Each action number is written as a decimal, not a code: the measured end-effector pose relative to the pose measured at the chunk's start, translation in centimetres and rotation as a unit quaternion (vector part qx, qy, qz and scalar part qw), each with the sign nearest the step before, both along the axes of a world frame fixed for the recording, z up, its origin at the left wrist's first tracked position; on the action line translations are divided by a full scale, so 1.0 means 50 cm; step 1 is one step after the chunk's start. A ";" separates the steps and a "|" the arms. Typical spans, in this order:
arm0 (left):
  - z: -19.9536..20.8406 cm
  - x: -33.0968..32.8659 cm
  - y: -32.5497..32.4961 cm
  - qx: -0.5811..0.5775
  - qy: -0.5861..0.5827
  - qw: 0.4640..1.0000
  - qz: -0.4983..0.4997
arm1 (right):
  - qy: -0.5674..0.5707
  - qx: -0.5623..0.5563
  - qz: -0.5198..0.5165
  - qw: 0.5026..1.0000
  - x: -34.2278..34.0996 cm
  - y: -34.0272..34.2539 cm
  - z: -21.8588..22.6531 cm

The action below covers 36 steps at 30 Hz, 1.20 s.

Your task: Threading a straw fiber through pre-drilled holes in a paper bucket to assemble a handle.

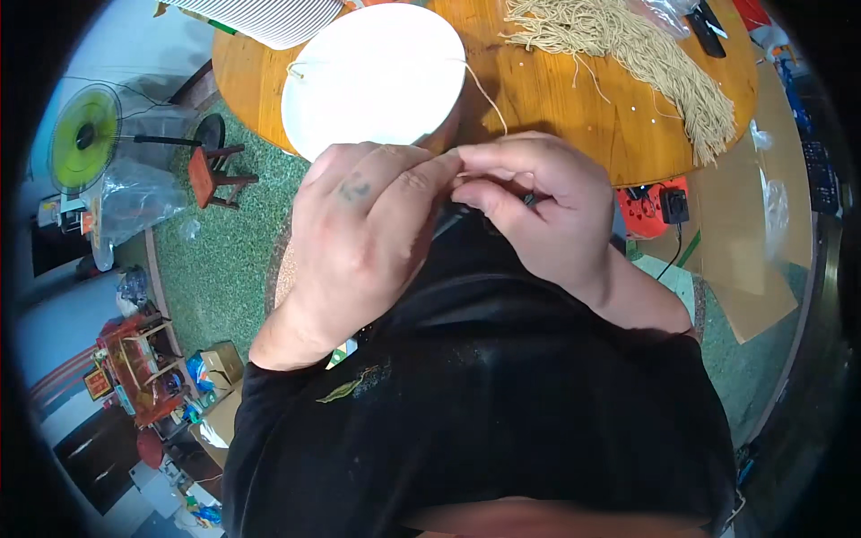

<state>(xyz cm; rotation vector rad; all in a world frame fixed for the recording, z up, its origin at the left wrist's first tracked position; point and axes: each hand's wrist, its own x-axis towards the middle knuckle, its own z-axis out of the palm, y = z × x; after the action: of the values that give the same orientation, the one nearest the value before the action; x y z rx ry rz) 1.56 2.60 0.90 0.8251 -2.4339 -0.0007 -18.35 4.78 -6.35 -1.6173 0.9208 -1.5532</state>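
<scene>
My left hand [359, 229] and my right hand [547, 193] meet fingertip to fingertip just in front of the table's near edge. Both are closed in a pinch. A thin beige cord [485, 94] runs from the right side of a flat white oval disc [372, 85] down to my right fingers. Whatever sits between my left fingertips is hidden. Another bit of the cord shows knotted at the disc's left edge. Something small and dark shows inside my right hand, too covered to name. The disc lies on the round wooden table [538, 99].
A stack of white discs [265, 18] stands at the table's far left. Bundled beige cords [628, 54] spread over its right side, near a black-handled tool [707, 31]. A red power strip [653, 211] and cardboard [749, 224] are right; a stool [211, 175] and fan [85, 136] left.
</scene>
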 end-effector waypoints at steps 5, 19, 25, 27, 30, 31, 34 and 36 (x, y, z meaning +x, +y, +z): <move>0.002 0.005 -0.013 0.006 0.002 1.000 -0.009 | 0.028 -0.013 -0.029 0.999 -0.010 -0.013 0.003; 0.010 -0.029 -0.101 0.170 -0.001 0.982 0.082 | 0.122 -0.013 -0.125 0.985 -0.037 -0.079 -0.011; 0.024 -0.002 -0.098 0.310 -0.070 0.946 0.071 | 0.113 -0.027 -0.128 0.985 -0.027 -0.074 -0.023; 0.020 0.007 -0.099 0.315 -0.068 0.944 0.073 | 0.096 -0.021 -0.112 0.989 -0.024 -0.070 -0.025; 0.016 0.005 -0.101 0.325 -0.065 0.941 0.069 | 0.081 -0.010 -0.097 0.992 -0.017 -0.064 -0.029; 0.016 0.004 -0.102 0.332 -0.066 0.939 0.063 | 0.080 -0.009 -0.097 0.992 -0.016 -0.064 -0.029; 0.015 0.002 -0.103 0.355 -0.055 0.931 0.064 | 0.073 -0.006 -0.095 0.993 -0.012 -0.065 -0.029; -0.002 0.004 -0.103 0.340 -0.006 0.939 0.047 | 0.073 -0.016 -0.099 0.992 -0.011 -0.065 -0.026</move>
<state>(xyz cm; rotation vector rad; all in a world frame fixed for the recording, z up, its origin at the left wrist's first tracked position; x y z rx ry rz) 1.77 -2.57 0.78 1.2254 -2.4086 -0.8420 -18.88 1.52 -7.67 -1.7238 1.1726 -1.6038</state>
